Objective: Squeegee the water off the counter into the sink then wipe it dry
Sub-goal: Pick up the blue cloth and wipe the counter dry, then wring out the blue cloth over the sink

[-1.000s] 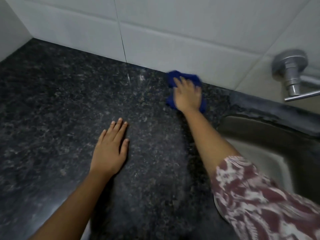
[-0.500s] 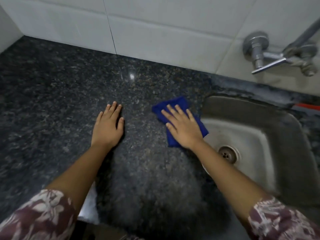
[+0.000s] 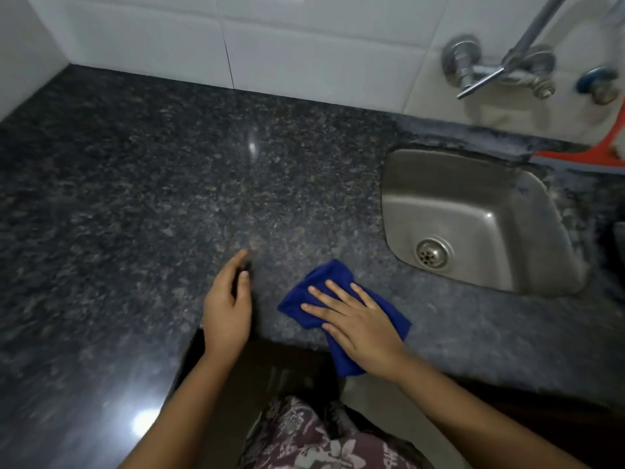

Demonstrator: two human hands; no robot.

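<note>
A blue cloth lies on the dark speckled granite counter near its front edge. My right hand presses flat on the cloth with straight, spread fingers. My left hand hovers or rests at the counter's front edge to the left of the cloth, fingers loosely curled, holding nothing. The steel sink with its round drain is sunk into the counter to the right. A red squeegee lies behind the sink at the right edge of view.
White wall tiles back the counter. A metal tap with a lever juts from the wall above the sink. The counter forms an inner corner at the front, where my body stands. A light glare shines on the counter's near-left part.
My right hand has dragged the blue cloth from the back wall toward the counter's front edge. My left hand lifted from lying flat and drew back to the edge.
</note>
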